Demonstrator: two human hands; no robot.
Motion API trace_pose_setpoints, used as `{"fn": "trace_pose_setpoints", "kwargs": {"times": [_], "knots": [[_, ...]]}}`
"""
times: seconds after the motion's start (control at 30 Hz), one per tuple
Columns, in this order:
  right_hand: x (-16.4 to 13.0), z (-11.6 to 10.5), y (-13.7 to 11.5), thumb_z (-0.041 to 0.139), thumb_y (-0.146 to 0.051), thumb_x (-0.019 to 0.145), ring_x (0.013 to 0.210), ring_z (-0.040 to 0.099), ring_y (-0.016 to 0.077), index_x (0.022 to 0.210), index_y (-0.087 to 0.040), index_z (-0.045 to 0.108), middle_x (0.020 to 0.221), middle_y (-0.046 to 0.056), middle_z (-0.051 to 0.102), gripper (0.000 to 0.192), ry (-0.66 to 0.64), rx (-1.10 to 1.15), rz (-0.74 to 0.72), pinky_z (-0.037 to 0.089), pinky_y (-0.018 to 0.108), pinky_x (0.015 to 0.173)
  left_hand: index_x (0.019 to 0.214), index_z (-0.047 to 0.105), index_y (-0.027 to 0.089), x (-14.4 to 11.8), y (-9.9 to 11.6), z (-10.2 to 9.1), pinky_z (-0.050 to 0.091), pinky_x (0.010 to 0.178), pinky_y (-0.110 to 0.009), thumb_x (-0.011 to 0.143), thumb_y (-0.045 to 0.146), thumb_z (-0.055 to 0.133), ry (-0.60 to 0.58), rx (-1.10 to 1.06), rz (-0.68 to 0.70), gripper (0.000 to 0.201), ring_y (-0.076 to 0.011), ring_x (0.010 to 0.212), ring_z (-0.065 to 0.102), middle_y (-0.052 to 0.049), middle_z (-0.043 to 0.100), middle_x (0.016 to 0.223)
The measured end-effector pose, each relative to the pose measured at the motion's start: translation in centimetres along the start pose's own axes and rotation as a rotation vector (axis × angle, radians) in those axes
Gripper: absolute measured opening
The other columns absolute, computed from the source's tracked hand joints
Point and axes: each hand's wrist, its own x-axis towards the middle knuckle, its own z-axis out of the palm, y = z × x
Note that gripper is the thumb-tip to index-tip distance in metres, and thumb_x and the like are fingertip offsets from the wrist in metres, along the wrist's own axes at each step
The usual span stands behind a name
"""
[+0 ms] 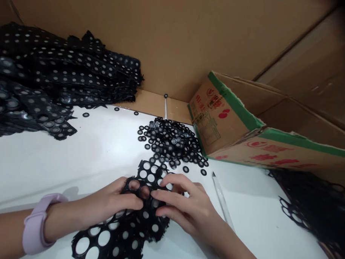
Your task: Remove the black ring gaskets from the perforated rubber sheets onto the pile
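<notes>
A thin black rubber-like sheet (127, 231) with rows of round holes and ring shapes lies across the white table below me. My left hand (110, 203) grips its edge, thumb on top; fingers underneath show through two open holes. From the right, my right hand (189, 208) has its thumb and fingertips closed on the same sheet, over the rings; whether a loose ring is between them is hidden. Just beyond my hands sits a pile of small black rings (173, 141), several scattered around it. A white pen-like tool (222, 199) with a dark pointed tip lies beside my right hand.
Stacked black ring sheets (74, 72) fill the back left. An open cardboard box (225, 120) with green edges stands at right, with dark holed scrap (313, 207) below it. A cardboard wall (164, 43) bounds the back of the white table (105, 147).
</notes>
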Motion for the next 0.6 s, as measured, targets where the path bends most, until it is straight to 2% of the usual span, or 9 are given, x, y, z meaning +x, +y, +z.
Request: {"fn": "trace_pose_setpoints", "kwargs": {"times": [0.1, 0.17, 0.27, 0.33, 0.4, 0.5, 0.6], "knots": [[0.1, 0.0, -0.1, 0.05, -0.041, 0.101, 0.064, 0.067, 0.0101, 0.103, -0.019, 0.072, 0.092, 0.005, 0.074, 0.031, 0.045, -0.078, -0.025, 0.053, 0.022, 0.058, 0.088, 0.07, 0.025, 0.1, -0.3, 0.1, 0.043, 0.089, -0.037, 0.073, 0.037, 0.073, 0.052, -0.086, -0.076, 0.02, -0.0273, 0.096, 0.061, 0.004, 0.066, 0.078], [-0.1, 0.2, -0.2, 0.051, -0.042, 0.101, 0.066, 0.069, 0.0109, 0.105, -0.018, 0.071, 0.091, 0.005, 0.076, 0.031, 0.064, -0.146, -0.04, 0.054, 0.022, 0.058, 0.09, 0.072, 0.025, 0.1, -0.5, 0.1, 0.043, 0.093, -0.038, 0.079, 0.044, 0.072, -0.009, -0.164, -0.075, 0.023, -0.0281, 0.103, 0.062, 0.002, 0.07, 0.086], [-0.4, 0.8, -0.2, 0.054, -0.033, 0.101, 0.067, 0.071, 0.012, 0.104, -0.015, 0.07, 0.088, 0.006, 0.077, 0.024, 0.116, -0.216, -0.044, 0.053, 0.023, 0.056, 0.103, 0.072, 0.027, 0.2, -0.9, 0.2, 0.04, 0.103, -0.036, 0.08, 0.043, 0.077, -0.198, -0.165, 0.081, 0.029, -0.0262, 0.116, 0.059, 0.001, 0.072, 0.111], [-0.6, 1.4, -0.3, 0.055, -0.027, 0.101, 0.066, 0.071, 0.0127, 0.102, -0.013, 0.07, 0.084, 0.005, 0.076, 0.02, 0.175, -0.222, -0.01, 0.052, 0.024, 0.055, 0.113, 0.068, 0.029, 0.3, -1.2, 0.4, 0.043, 0.102, -0.036, 0.077, 0.035, 0.081, -0.266, -0.124, 0.182, 0.038, -0.0239, 0.112, 0.061, 0.003, 0.07, 0.115], [-0.6, 1.9, -0.5, 0.053, -0.026, 0.102, 0.064, 0.071, 0.013, 0.098, -0.014, 0.07, 0.079, 0.004, 0.075, 0.021, 0.197, -0.198, 0.031, 0.05, 0.025, 0.053, 0.109, 0.069, 0.026, 0.5, -1.4, 0.7, 0.049, 0.094, -0.036, 0.079, 0.029, 0.079, -0.251, -0.078, 0.225, 0.032, -0.0224, 0.1, 0.064, 0.003, 0.071, 0.103], [-0.4, 1.9, -0.7, 0.051, -0.029, 0.103, 0.061, 0.071, 0.0127, 0.095, -0.014, 0.071, 0.078, 0.003, 0.076, 0.026, 0.134, -0.156, 0.034, 0.049, 0.026, 0.051, 0.092, 0.072, 0.02, 0.6, -1.4, 1.1, 0.052, 0.083, -0.031, 0.08, 0.025, 0.078, -0.193, -0.019, 0.241, 0.015, -0.0205, 0.087, 0.064, 0.003, 0.07, 0.085], [-0.2, 1.2, -0.6, 0.057, -0.034, 0.1, 0.061, 0.07, 0.0137, 0.098, -0.012, 0.071, 0.081, 0.005, 0.077, 0.026, 0.128, -0.189, -0.026, 0.051, 0.026, 0.054, 0.096, 0.072, 0.02, 0.4, -1.1, 1.0, 0.053, 0.079, -0.03, 0.081, 0.028, 0.077, -0.197, -0.063, 0.239, 0.017, -0.0195, 0.084, 0.064, 0.003, 0.071, 0.089]]}}
